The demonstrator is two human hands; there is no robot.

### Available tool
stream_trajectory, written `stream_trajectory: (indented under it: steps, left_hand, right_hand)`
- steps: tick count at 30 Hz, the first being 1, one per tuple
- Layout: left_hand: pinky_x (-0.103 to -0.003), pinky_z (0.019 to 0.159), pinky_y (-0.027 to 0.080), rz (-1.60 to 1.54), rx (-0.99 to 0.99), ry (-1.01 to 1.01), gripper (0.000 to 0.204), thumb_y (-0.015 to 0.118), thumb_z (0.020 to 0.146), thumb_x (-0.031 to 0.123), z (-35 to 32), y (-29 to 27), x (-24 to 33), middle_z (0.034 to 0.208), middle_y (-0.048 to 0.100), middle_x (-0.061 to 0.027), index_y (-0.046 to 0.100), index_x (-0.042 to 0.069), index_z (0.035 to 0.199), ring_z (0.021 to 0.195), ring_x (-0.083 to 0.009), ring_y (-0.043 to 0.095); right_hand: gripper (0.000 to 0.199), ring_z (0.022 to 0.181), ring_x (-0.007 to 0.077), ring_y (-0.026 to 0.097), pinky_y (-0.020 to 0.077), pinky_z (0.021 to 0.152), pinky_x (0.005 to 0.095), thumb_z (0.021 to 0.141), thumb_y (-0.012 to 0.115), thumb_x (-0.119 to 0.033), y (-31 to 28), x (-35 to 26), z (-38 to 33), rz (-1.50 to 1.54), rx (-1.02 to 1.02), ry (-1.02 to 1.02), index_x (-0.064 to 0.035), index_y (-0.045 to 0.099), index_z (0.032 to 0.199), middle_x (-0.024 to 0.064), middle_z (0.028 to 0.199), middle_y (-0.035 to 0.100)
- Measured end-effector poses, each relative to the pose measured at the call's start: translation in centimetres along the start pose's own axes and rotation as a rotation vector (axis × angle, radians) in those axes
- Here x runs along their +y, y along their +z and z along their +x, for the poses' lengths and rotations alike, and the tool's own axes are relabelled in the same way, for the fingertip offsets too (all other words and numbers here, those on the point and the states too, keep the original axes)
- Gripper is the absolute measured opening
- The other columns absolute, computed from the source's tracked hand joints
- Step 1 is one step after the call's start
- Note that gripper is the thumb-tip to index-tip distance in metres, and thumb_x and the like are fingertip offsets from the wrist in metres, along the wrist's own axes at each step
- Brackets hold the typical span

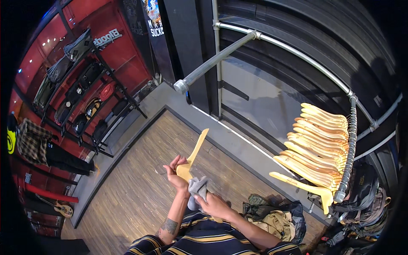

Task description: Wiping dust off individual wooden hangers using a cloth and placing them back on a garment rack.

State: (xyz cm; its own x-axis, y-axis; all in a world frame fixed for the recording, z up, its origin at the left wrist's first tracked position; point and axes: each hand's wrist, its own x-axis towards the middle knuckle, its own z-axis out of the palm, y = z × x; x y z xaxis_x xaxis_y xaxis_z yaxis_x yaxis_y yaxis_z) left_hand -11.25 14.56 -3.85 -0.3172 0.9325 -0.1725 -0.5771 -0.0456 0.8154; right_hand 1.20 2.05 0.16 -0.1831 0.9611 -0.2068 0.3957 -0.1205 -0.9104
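A pale wooden clothes hanger (196, 149) is held up before my body, tilted, one arm pointing away from me. My left hand (176, 171) grips it near the middle, and its thin metal hook (160, 171) sticks out to the left of my fingers. In my right hand (211, 205) is a grey cloth (198, 187), pressed around the hanger's lower arm. The cloth hides most of that arm.
On the right, several wooden hangers (316, 148) hang from a metal rail (352, 148). A bare pipe (216, 61) juts out ahead. Piled clothes (276, 219) lie on the floor by backpacks (365, 195). A shelf rack with bags (85, 80) stands far left.
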Motion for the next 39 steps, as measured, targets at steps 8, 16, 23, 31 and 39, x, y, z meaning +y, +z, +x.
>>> stream_trajectory:
  steps: [8,16,23,31,39]
  left_hand:
    - [-0.036,0.101,0.039,-0.006,-0.101,0.132,0.055,0.031,0.109,0.046,-2.5,2.4,1.0,0.072,0.038,-0.0035,0.037,0.009,0.068,0.077,-0.0202,0.043]
    - [-0.041,0.102,0.038,0.050,-0.095,0.171,0.051,0.037,0.109,0.039,-0.6,2.9,3.3,0.070,0.035,-0.0034,0.030,0.011,0.067,0.075,-0.0194,0.040]
    - [-0.051,0.113,0.036,0.098,-0.345,0.271,0.059,0.028,0.107,0.052,1.6,6.5,5.5,0.071,0.050,-0.0100,0.038,0.008,0.070,0.085,-0.0284,0.059]
    - [-0.032,0.076,0.054,0.959,-0.903,0.166,0.071,0.024,0.110,0.042,3.8,4.9,8.1,0.081,0.073,-0.0153,0.070,-0.005,0.083,0.077,-0.0246,0.070]
    - [-0.034,0.054,0.048,1.042,-1.255,0.223,0.045,0.042,0.102,0.011,-0.5,5.1,6.5,0.059,0.065,-0.0145,0.069,-0.005,0.069,0.049,-0.0244,0.060]
  right_hand:
    - [0.038,0.091,0.0516,0.063,0.0503,0.078,0.0569,0.097,0.055,-0.032,-2.2,-1.7,2.6,-0.079,0.071,-0.036,0.0055,0.060,0.105,0.0353,0.095,0.065]
    - [0.057,0.089,0.0355,0.069,0.0512,0.084,0.0431,0.097,0.058,-0.049,-3.0,3.2,-1.6,0.180,-0.338,0.051,0.0031,0.060,0.121,0.0225,0.094,0.070]
    - [0.038,0.106,0.0456,0.062,0.0505,0.089,0.0469,0.089,0.055,-0.014,-4.2,5.1,-4.4,-0.119,-0.357,0.195,-0.0032,0.060,0.125,0.0273,0.114,0.065]
    - [0.048,0.119,0.0406,0.057,0.0510,0.095,0.0447,0.083,0.066,-0.011,-4.8,2.2,-8.6,-0.046,0.736,0.118,-0.0123,0.060,0.131,0.0170,0.125,0.053]
    - [0.044,0.079,0.0329,0.070,0.0560,0.069,0.0413,0.085,0.072,-0.047,0.5,3.1,-13.1,-0.436,0.593,0.355,-0.0106,0.073,0.110,0.0087,0.094,0.070]
